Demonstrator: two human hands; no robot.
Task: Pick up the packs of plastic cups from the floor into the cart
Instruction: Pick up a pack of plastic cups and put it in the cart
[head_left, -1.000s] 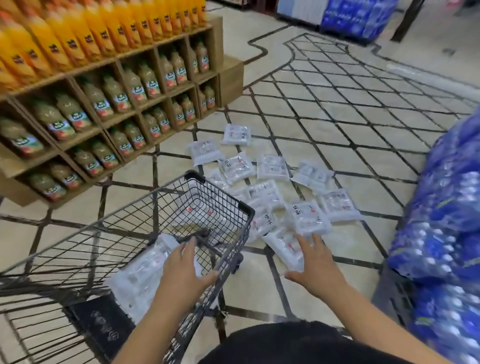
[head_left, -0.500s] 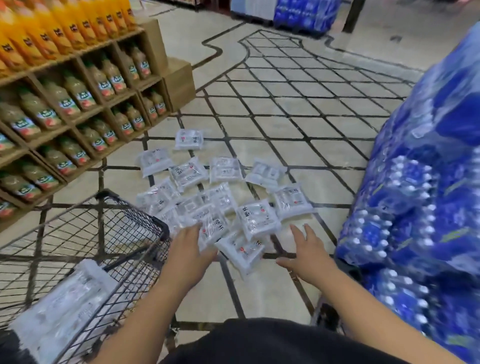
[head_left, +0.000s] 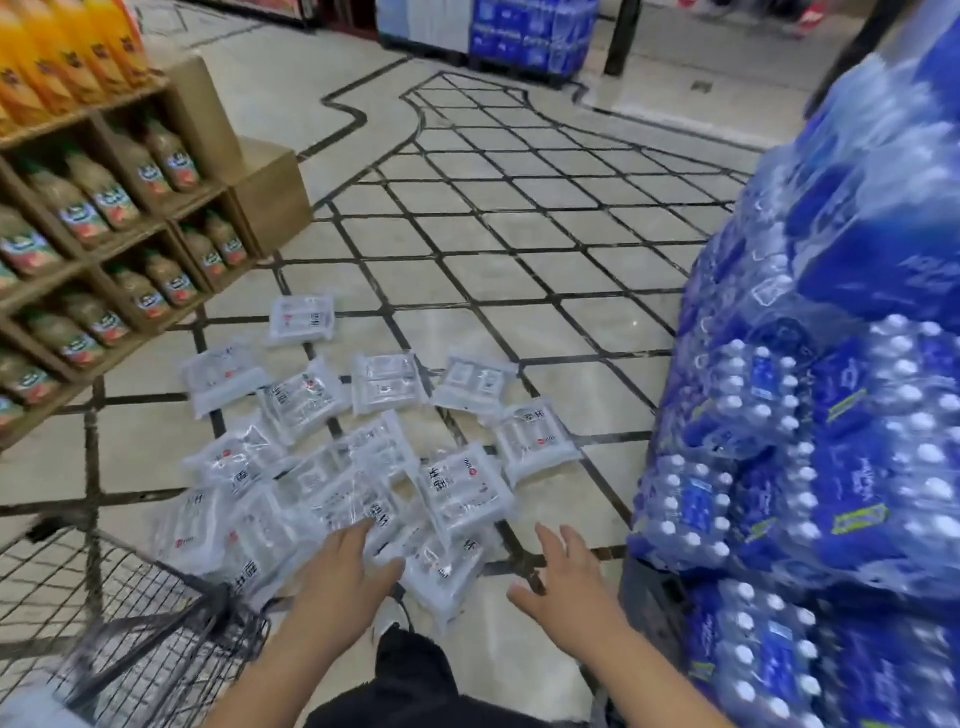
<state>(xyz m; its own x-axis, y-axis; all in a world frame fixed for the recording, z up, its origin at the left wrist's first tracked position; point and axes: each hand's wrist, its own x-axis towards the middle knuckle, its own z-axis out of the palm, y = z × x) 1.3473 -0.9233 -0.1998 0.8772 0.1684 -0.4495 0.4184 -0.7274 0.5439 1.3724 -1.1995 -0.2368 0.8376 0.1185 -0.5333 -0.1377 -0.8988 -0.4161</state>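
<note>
Several clear packs of plastic cups (head_left: 462, 488) lie scattered and overlapping on the tiled floor ahead of me. My left hand (head_left: 348, 571) reaches over the nearest packs with fingers spread, its fingertips over a pack (head_left: 436, 566) at the front of the pile. My right hand (head_left: 561, 577) hovers open over bare floor just right of that pack, holding nothing. The black wire cart (head_left: 171, 623) stands at the lower left, its front corner beside the pile.
A wooden shelf of juice bottles (head_left: 104, 208) runs along the left. A tall stack of blue shrink-wrapped water bottles (head_left: 810, 467) rises close on the right. More blue water packs (head_left: 530, 31) stand far back. Open tiled floor stretches beyond the packs.
My left hand left the pack in the cart and swung right to the pile. My right hand drew off the packs. The view turned right, sliding the cart to the lower left.
</note>
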